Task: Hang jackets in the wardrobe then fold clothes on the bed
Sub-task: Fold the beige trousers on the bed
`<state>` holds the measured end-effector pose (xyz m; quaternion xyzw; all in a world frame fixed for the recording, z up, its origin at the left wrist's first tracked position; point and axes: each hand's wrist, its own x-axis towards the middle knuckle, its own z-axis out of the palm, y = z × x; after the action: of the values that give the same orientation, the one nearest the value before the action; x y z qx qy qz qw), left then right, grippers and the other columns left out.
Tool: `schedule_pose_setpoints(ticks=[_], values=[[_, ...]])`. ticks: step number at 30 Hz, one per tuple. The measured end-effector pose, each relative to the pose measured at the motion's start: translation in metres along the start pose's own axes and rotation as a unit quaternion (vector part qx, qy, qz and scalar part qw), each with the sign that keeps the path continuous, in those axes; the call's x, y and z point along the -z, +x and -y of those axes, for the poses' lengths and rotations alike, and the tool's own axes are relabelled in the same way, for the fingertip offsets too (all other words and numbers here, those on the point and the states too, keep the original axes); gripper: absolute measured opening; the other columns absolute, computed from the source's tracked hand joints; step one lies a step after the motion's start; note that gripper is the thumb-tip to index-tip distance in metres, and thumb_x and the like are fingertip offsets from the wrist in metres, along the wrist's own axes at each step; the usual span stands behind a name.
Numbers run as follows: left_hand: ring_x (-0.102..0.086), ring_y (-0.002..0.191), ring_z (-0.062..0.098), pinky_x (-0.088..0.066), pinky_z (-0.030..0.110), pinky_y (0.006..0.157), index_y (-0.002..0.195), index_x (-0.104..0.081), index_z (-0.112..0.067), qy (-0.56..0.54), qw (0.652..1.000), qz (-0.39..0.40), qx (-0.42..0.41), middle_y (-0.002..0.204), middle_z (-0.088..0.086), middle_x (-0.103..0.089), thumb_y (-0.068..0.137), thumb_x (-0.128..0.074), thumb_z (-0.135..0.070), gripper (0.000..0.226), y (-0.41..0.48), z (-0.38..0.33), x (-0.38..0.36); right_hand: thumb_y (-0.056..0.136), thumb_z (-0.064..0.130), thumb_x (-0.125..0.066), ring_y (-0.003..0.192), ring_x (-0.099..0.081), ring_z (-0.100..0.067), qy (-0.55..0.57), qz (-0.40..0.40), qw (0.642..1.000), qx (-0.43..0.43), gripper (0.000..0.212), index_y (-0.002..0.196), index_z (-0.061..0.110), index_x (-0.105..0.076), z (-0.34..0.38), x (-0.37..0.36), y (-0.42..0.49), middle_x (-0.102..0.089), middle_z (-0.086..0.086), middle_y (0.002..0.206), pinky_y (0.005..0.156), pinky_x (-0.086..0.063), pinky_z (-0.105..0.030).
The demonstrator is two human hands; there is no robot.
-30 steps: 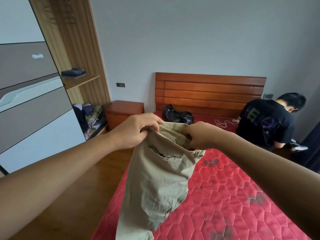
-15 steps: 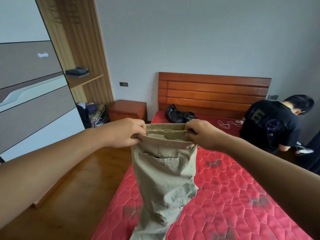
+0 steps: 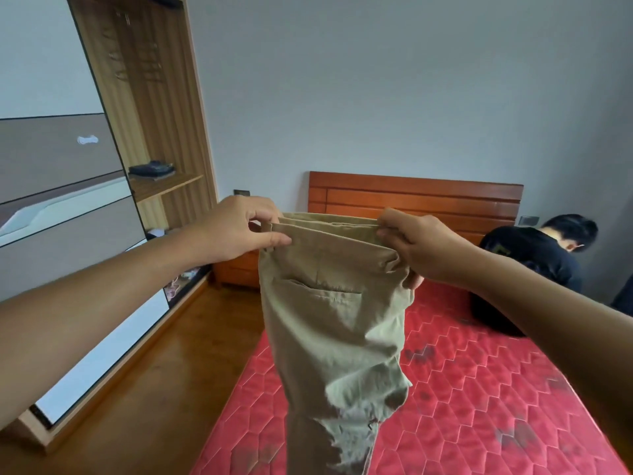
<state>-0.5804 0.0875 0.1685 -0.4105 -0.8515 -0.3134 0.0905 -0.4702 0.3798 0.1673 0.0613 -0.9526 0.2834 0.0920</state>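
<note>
A pair of khaki trousers (image 3: 329, 323) hangs in the air over the red mattress (image 3: 479, 389), held up by its waistband. My left hand (image 3: 239, 231) pinches the waistband's left end and my right hand (image 3: 414, 245) grips its right end, so the band is stretched flat between them. A back pocket faces me. The legs drop out of view at the bottom. The wardrobe (image 3: 147, 132) stands at the left with its wooden compartment open.
Another person in a black shirt (image 3: 534, 255) bends beside the bed's right side. A wooden headboard (image 3: 428, 197) and a nightstand (image 3: 236, 272) are at the back. Folded dark clothes (image 3: 152, 169) lie on a wardrobe shelf. Wooden floor (image 3: 154, 389) runs between bed and wardrobe.
My hands have risen and drawn apart, pulling the bunched waistband straight. The view has tilted upward, and the black bag at the headboard is now hidden behind the trousers.
</note>
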Motion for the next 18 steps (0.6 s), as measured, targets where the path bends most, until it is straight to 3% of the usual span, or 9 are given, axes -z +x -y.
schedule_pose_setpoints(ticks=[3, 5, 7, 9, 13, 14, 15, 17, 18], values=[[-0.063, 0.090, 0.008, -0.052, 0.020, 0.080, 0.080, -0.075, -0.010, -0.034, 0.999, 0.001, -0.008, 0.089, -0.009, -0.068, 0.080, -0.078, -0.034, 0.024, 0.004, -0.004, 0.001, 0.108, 0.026, -0.044, 0.056, -0.070, -0.020, -0.016, 0.004, 1.000, 0.005, 0.022, 0.086, 0.023, -0.049, 0.003, 0.010, -0.006, -0.068, -0.002, 0.079, 0.050, -0.058, -0.039], [-0.065, 0.089, 0.013, -0.053, 0.026, 0.082, 0.077, -0.074, -0.014, -0.059, 0.998, -0.005, -0.006, 0.089, -0.006, -0.070, 0.080, -0.079, -0.030, 0.017, 0.006, -0.005, -0.002, 0.105, 0.028, -0.047, 0.063, -0.067, -0.014, -0.069, -0.034, 0.997, 0.019, 0.022, 0.086, 0.018, -0.054, -0.001, 0.012, -0.008, -0.069, 0.001, 0.075, 0.060, -0.057, -0.039], [-0.066, 0.086, 0.015, -0.055, 0.025, 0.076, 0.076, -0.074, -0.017, -0.076, 0.997, -0.016, -0.001, 0.087, -0.004, -0.070, 0.080, -0.079, -0.030, 0.015, 0.008, -0.007, -0.003, 0.103, 0.026, -0.051, 0.063, -0.067, -0.007, -0.049, -0.062, 0.997, 0.012, 0.025, 0.083, 0.014, -0.057, -0.003, 0.014, -0.008, -0.069, 0.004, 0.068, 0.060, -0.048, -0.026], [-0.065, 0.084, 0.013, -0.054, 0.019, 0.070, 0.077, -0.073, -0.015, -0.077, 0.997, -0.020, 0.004, 0.084, -0.005, -0.069, 0.082, -0.079, -0.027, 0.015, 0.010, -0.011, -0.003, 0.105, 0.029, -0.050, 0.060, -0.067, 0.001, 0.016, -0.041, 0.999, 0.000, 0.031, 0.078, 0.015, -0.056, -0.001, 0.020, -0.012, -0.069, 0.011, 0.063, 0.055, -0.042, -0.015], [-0.065, 0.082, 0.008, -0.054, 0.019, 0.066, 0.084, -0.074, -0.015, -0.082, 0.996, -0.026, 0.012, 0.086, -0.006, -0.068, 0.086, -0.077, -0.026, 0.012, 0.013, -0.015, -0.001, 0.091, 0.067, -0.055, 0.073, -0.065, 0.003, 0.006, 0.043, 0.999, 0.025, 0.042, 0.088, 0.026, -0.063, -0.005, 0.038, -0.021, -0.073, 0.016, 0.082, 0.065, -0.048, -0.017], [-0.065, 0.085, 0.011, -0.055, 0.020, 0.067, 0.085, -0.075, -0.016, -0.086, 0.996, -0.027, 0.012, 0.089, -0.004, -0.068, 0.086, -0.077, -0.027, 0.011, 0.013, -0.015, -0.001, 0.086, 0.062, -0.068, 0.074, -0.065, 0.003, 0.008, 0.047, 0.999, 0.020, 0.037, 0.093, 0.025, -0.064, -0.007, 0.040, -0.023, -0.074, 0.016, 0.083, 0.064, -0.049, -0.018], [-0.065, 0.087, 0.014, -0.057, 0.021, 0.068, 0.086, -0.075, -0.017, -0.086, 0.996, -0.027, 0.011, 0.091, -0.002, -0.068, 0.086, -0.076, -0.028, 0.011, 0.013, -0.017, 0.000, 0.085, 0.043, -0.079, 0.069, -0.063, 0.005, 0.024, 0.036, 0.999, 0.014, 0.029, 0.095, 0.020, -0.063, -0.009, 0.039, -0.025, -0.073, 0.017, 0.078, 0.061, -0.046, -0.016], [-0.065, 0.089, 0.015, -0.058, 0.023, 0.070, 0.087, -0.075, -0.019, -0.078, 0.996, -0.030, 0.015, 0.092, -0.002, -0.068, 0.085, -0.077, -0.029, 0.010, 0.012, -0.018, 0.003, 0.084, 0.000, -0.078, 0.055, -0.059, 0.007, 0.100, 0.002, 0.995, 0.012, 0.021, 0.092, 0.006, -0.059, -0.013, 0.034, -0.024, -0.069, 0.015, 0.064, 0.053, -0.041, -0.009], [-0.065, 0.089, 0.014, -0.059, 0.026, 0.072, 0.089, -0.074, -0.020, -0.079, 0.996, -0.031, 0.018, 0.093, -0.002, -0.069, 0.084, -0.079, -0.028, 0.011, 0.012, -0.019, 0.006, 0.083, -0.011, -0.073, 0.051, -0.058, 0.006, 0.136, -0.022, 0.990, 0.009, 0.022, 0.091, 0.003, -0.058, -0.012, 0.031, -0.024, -0.069, 0.012, 0.063, 0.050, -0.039, -0.008]])
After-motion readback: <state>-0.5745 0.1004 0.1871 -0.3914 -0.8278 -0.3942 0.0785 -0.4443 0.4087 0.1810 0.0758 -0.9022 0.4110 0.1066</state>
